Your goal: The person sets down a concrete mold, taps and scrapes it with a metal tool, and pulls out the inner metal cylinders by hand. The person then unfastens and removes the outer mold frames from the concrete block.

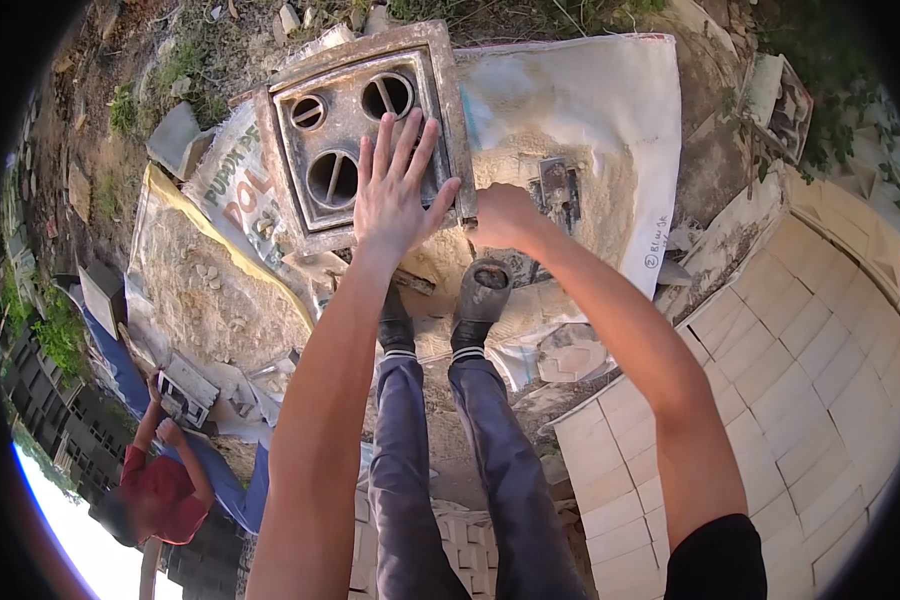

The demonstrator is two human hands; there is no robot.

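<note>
A square metal mould (pixel 365 140) with a rusty outer frame and several round holes, some crossed by a bar, stands on the sacks at the top. My left hand (pixel 400 185) lies on its lower right part, fingers spread and nothing held. Beside the mould's lower right corner is my right hand (pixel 503 215), its fingers curled closed; what they hold, if anything, is hidden. A dark metal piece (pixel 558 190) lies on the sandy sack (pixel 642 130) to the right of this hand.
My boots (pixel 482 290) stand just below the mould. A sandy sack (pixel 210 285) with a yellow edge lies left. Rows of pale blocks (pixel 770 390) fill the lower right. At lower left another person (pixel 165 490) in a red shirt works at a similar mould (pixel 185 395).
</note>
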